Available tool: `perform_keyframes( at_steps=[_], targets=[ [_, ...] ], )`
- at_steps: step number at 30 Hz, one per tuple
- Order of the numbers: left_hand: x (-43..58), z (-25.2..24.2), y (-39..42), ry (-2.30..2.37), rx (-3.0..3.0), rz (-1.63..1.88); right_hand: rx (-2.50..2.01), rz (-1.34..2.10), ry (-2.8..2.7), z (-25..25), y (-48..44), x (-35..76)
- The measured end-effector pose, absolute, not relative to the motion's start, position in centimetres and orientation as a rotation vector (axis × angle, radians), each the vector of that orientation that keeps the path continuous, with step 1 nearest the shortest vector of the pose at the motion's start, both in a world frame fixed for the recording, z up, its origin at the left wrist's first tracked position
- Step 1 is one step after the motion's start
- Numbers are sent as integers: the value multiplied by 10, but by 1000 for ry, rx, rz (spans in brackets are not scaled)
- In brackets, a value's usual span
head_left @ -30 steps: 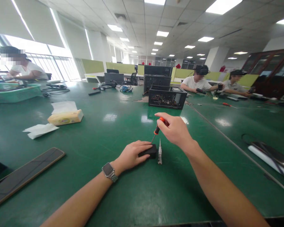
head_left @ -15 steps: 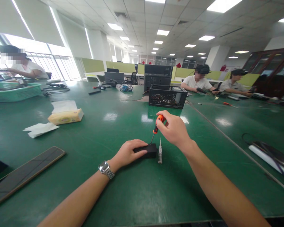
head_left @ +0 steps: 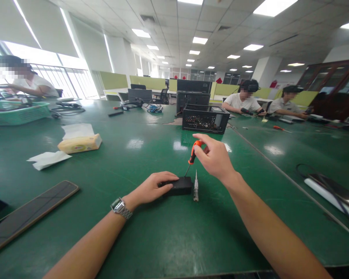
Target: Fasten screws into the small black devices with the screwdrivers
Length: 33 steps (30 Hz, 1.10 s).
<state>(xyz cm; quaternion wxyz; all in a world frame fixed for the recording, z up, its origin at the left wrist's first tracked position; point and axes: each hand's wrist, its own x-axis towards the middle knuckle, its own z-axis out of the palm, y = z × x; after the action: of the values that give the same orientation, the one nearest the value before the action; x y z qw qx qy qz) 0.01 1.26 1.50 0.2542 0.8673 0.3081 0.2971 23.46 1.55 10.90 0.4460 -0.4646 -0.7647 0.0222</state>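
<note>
Left hand: the left hand (head_left: 150, 189) lies flat on the green tabletop (head_left: 139, 240) near its front edge, fingers curled over the left end of a small black box (head_left: 178, 186), pinning it down. A metal-strapped watch (head_left: 120, 207) sits on that wrist.
Right hand: the right hand (head_left: 214, 157) is raised above the box, thumb and fingertips closed round the orange-and-black handle of a small screwdriver (head_left: 192, 156).
Screwdriver: it slants down and to the left, its thin shaft ending at the top of the black box; whether the tip sits in a screw is too small to tell.
Black box: it rests on the tabletop towards the middle of the front edge, between the two hands.
Second tool: a slim clear-bodied tool (head_left: 196, 186) lies on the tabletop just beside the right end of the box, pointing away from the person.
Left side of the tabletop: a dark flat tablet (head_left: 29, 216) lies near the front left corner; further back are a loose white tissue (head_left: 49, 159) and a yellow tissue pack (head_left: 79, 143).
Far left corner: a green mesh basket (head_left: 17, 114) stands by a seated person (head_left: 26, 83).
Middle of the tabletop, further back: a black open computer case (head_left: 205, 119).
Right side: two seated people (head_left: 264, 102) work at the far edge; a white and black strip (head_left: 334, 195) with a cable lies near the right edge.
</note>
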Motion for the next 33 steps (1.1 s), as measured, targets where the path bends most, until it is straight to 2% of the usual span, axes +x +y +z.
perform_keyframes(
  at_steps=[5,13,17,25,33],
  targets=[
    [-10,17,14,807,2486,767,-1101,70,-1883,107,14,230],
    [-6,2,18,803,2725,1054,-1106,9,-1857,101,17,229],
    [-7,-2,18,749,2839,1037,-1119,29,-1829,99,19,229],
    [-10,-7,17,665,2759,1124,-1070,76,-1825,97,23,230],
    [-3,7,9,806,2923,827,-1083,90,-1844,94,25,227]
  ],
)
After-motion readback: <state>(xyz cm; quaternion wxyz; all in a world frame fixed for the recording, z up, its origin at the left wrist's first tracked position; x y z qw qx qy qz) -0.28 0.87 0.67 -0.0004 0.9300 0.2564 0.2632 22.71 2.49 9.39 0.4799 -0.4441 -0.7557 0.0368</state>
